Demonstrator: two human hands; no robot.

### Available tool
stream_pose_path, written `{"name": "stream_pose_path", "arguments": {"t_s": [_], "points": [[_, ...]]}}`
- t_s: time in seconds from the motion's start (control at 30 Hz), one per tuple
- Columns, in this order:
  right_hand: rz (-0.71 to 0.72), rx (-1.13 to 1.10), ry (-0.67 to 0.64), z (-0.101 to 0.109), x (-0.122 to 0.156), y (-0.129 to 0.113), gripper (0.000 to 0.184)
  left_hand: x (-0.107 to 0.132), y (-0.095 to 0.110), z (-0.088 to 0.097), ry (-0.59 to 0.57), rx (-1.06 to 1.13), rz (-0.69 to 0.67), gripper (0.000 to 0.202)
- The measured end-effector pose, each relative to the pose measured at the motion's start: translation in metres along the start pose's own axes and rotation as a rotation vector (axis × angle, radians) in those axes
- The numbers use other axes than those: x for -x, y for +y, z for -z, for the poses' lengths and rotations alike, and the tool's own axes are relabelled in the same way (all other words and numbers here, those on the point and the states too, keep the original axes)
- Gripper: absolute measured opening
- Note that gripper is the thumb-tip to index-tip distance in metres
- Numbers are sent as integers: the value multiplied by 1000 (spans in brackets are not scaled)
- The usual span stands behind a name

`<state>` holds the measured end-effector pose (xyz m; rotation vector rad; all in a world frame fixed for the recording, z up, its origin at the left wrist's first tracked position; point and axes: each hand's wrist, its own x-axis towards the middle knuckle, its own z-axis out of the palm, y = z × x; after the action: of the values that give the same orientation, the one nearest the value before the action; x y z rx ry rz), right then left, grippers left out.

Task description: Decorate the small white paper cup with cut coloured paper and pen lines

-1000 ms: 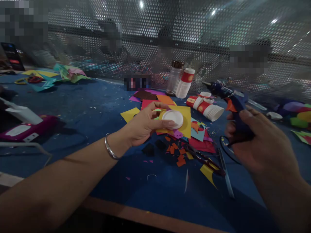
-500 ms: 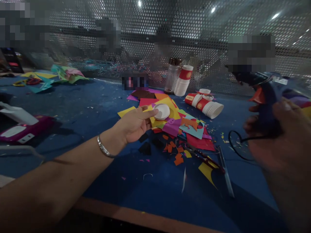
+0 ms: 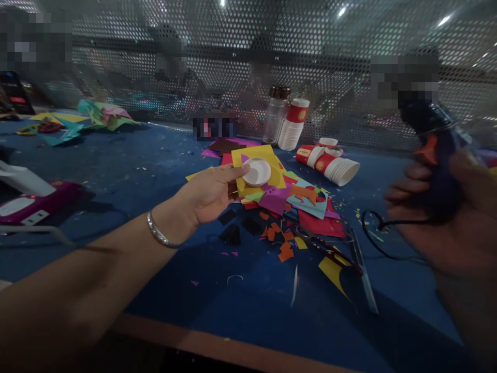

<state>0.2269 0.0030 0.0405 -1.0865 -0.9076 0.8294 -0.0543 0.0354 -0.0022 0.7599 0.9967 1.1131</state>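
The left hand (image 3: 209,194) reaches across the blue worktop (image 3: 128,171), its grip pinching a small white round paper disc (image 3: 257,172) by the rim. The disc is just over a yellow paper sheet (image 3: 254,153) on the heap of coloured paper scraps (image 3: 306,210) near the worktop's middle. Toward the right edge, the right hand (image 3: 442,228) has its grip wrapped around a dark blue hot-glue gun (image 3: 442,155) with an orange trigger, held clear of the worktop.

Head camera looks forward and down, close over left hand (image 3: 209,194) and table (image 3: 116,166).
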Motion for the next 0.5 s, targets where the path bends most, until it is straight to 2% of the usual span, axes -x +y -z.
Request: {"name": "stream_pose_path", "arguments": {"t_s": [0.2, 0.33, 0.5], "points": [[-177, -32, -157, -6, 11, 0, 36, -2, -3, 1, -72, 30, 2, 13], [-161, -12, -191, -9, 19, 12, 41, -1, -3, -2, -99, 50, 4, 15], [-130, 145, -182, -10, 27, 23, 47, -3, -2, -2, -78, 75, 19, 20]]}}
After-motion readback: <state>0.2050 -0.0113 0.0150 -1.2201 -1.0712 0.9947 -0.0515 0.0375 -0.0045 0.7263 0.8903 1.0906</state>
